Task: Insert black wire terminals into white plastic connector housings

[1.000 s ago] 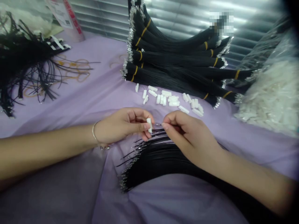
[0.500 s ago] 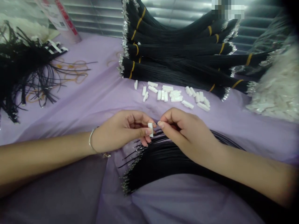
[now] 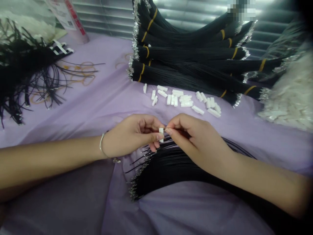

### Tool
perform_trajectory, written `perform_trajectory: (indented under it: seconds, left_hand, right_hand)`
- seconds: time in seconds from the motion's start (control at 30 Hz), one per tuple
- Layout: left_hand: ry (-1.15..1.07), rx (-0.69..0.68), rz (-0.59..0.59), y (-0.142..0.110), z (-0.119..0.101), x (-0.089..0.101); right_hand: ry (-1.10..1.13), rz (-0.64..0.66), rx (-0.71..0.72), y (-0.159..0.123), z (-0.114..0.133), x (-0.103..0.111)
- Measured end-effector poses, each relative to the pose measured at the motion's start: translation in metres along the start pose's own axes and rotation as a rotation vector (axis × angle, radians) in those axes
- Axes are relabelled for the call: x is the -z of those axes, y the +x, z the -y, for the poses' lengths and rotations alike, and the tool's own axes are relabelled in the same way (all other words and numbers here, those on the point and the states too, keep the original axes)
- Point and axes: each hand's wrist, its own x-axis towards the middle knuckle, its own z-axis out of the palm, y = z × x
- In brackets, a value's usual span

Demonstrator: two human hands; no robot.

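My left hand (image 3: 133, 135) pinches a small white connector housing (image 3: 161, 134) upright between thumb and fingers. Close against it, my right hand (image 3: 193, 135) is closed on a thin black wire, its tip at the housing's upper right side. How deep the tip sits in the housing cannot be made out. Below both hands lies a loose bundle of black wires (image 3: 171, 169) with metal terminals at the left ends; it runs off to the right under my right forearm. Several loose white housings (image 3: 187, 103) are scattered on the cloth beyond my hands.
Behind the housings, black wire bundles (image 3: 190, 52) tied with yellow bands are stacked by the blinds. A bag of white parts (image 3: 290, 101) stands at right. At left are finished-looking black wires (image 3: 31, 71) with white connectors, and a pink-and-white bottle (image 3: 70, 21). Purple cloth (image 3: 110, 81) covers the table.
My left hand and the housing have shifted slightly right, closing the gap to my right fingers, so less wire shows between them. The whole view has moved a little.
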Motion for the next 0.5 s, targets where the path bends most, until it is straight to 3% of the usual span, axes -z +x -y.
perform_trajectory:
  seconds: [0.17,0.27,0.37,0.5]
  left_hand:
    - [-0.154,-0.124,-0.06,0.004,0.005,0.007]
    - [-0.206,-0.177,-0.112,0.006,0.009,0.009]
    - [-0.239,-0.188,-0.119,0.006,0.01,0.009]
    - [-0.239,-0.183,-0.095,0.006,0.01,0.008]
  right_hand:
    - [-0.379,-0.171,0.287,-0.01,0.006,0.014]
    - [-0.5,0.014,0.307,-0.015,0.008,0.018]
    - [-0.502,0.214,0.221,-0.015,0.003,0.015]
    - [-0.481,0.233,0.169,-0.013,-0.006,0.008]
